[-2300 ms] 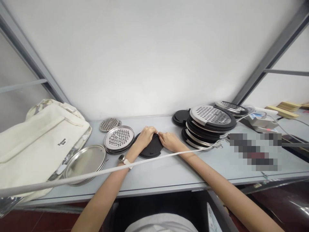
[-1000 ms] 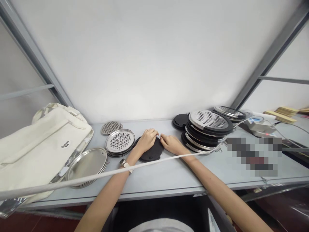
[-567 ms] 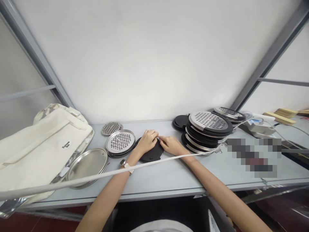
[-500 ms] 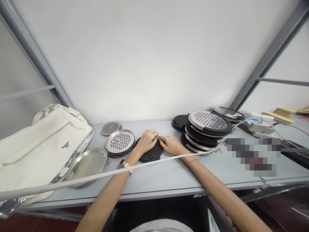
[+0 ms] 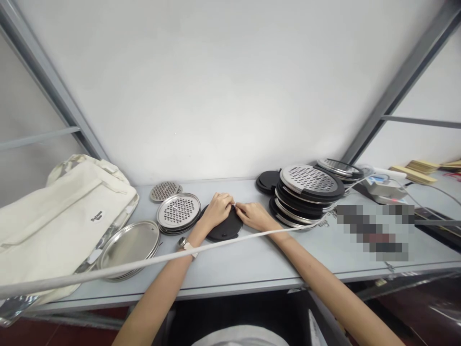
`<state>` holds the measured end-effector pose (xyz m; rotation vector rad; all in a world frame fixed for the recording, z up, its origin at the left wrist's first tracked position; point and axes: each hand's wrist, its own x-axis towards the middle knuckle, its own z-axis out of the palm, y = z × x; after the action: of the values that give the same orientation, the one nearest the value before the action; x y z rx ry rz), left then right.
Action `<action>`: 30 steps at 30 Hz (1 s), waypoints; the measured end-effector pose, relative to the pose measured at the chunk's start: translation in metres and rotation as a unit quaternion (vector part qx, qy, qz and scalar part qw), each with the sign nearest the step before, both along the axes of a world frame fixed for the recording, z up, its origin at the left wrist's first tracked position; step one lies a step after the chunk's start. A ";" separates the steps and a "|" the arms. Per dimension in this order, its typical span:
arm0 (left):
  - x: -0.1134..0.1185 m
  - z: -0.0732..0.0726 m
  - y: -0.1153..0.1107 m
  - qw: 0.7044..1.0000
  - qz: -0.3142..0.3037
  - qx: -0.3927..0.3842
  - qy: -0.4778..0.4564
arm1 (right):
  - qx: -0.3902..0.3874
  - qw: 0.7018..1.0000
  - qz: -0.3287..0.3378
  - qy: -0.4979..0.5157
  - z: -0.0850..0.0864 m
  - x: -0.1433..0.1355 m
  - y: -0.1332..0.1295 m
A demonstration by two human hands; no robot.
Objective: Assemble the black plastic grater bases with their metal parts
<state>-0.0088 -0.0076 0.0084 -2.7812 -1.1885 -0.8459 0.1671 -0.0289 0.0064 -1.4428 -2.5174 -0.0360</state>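
A black round disc (image 5: 225, 229) lies flat on the grey table in front of me. Over its upper left part rests my left hand (image 5: 219, 209), fingers bent together at a small shiny metal piece (image 5: 234, 205) by the disc's far edge. My right hand (image 5: 253, 215) pinches at the same small piece from the right, its fingers closed. Which parts of the piece each hand grips is too small to tell. Left of the disc sits a stack of perforated metal plates (image 5: 179, 211), and right of my right hand stands a tall stack of black and silver discs (image 5: 309, 194).
Plain metal discs (image 5: 129, 247) and a cream bag (image 5: 61, 216) lie at the left. Small perforated discs (image 5: 163, 191) and a black lid (image 5: 267, 181) are near the wall. A white cord (image 5: 144, 263) crosses the view above the forearms. Another disc stack (image 5: 340, 169) stands at the back right.
Both hands stay almost in place at the small metal piece, with only slight finger movement. The view has shifted very slightly.
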 end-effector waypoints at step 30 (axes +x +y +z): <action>-0.002 -0.001 0.001 0.999 -0.048 -0.012 -0.004 | -0.129 0.958 0.051 0.251 -0.015 0.009 0.015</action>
<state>-0.0109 -0.0068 0.0077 -2.8781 -1.0814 -0.8557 0.1765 -0.0138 -0.0088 -1.2084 -2.2174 0.6181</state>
